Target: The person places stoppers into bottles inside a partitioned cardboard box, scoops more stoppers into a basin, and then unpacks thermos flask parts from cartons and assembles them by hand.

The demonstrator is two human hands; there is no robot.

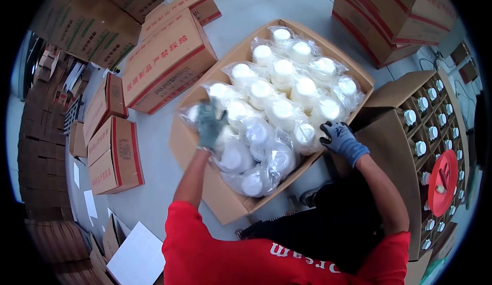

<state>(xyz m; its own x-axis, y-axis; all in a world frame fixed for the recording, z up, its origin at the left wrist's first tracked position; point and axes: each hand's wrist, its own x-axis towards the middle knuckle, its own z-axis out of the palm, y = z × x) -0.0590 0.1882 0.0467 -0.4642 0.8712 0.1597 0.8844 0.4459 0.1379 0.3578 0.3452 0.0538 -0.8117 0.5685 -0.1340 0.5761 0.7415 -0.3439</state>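
An open cardboard box [224,201] stands before me, filled with several white-capped bottles [283,70] wrapped in clear plastic. My left hand [209,125], in a grey-green glove and blurred by motion, is over the bottles near the box's left side, fingers apart; whether it touches one is unclear. On the right, my right hand [339,137], in a grey-blue glove, rests at the box's near right edge beside a bottle [304,134]. Its fingers are spread and slightly bent, gripping nothing visible.
Closed cartons [166,62] line the left, with more stacked at the upper right [392,16]. To the right, a divided box [393,91] holds several capped bottles and a red plate [443,182] on top. A white sheet [136,257] lies at lower left.
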